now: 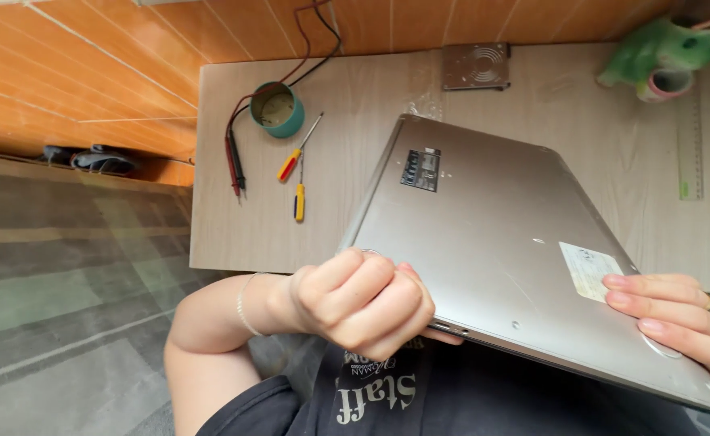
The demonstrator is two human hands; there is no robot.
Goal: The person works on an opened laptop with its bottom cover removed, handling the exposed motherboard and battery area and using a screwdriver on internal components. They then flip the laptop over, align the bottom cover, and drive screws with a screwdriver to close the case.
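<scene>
orange tiled wall runs behind a pale wood-grain table [234, 234], seen from above by the person at its near edge. both hands hold a closed silver laptop [484, 242] bottom side up, tilted, its near edge lifted off the table toward the person's chest.

left hand [363, 303], at about 7 o'clock of the laptop, is curled tight round the near left corner, fingers folded over the underside and thumb tucked below the edge. right hand [674, 319], at about 4 o'clock, lies with its fingers pressed together flat on the base near a pale sticker [587, 270]; the thumb is hidden, so whether it clamps the edge from below i cannot tell.

at 10 o'clock of the laptop lie two small yellow-handled screwdrivers [298, 173], a teal cup [276, 109] and red and black probe leads [234, 161]. a small perforated metal plate [476, 66] sits at 12 o'clock, a green toy tape holder [661, 56] at 1 o'clock.

by my reading the machine is being turned or positioned with its base up. the next move calls for lowering it flat and squarely on the table, keeping a firm hold on both corners so it does not slip.
</scene>
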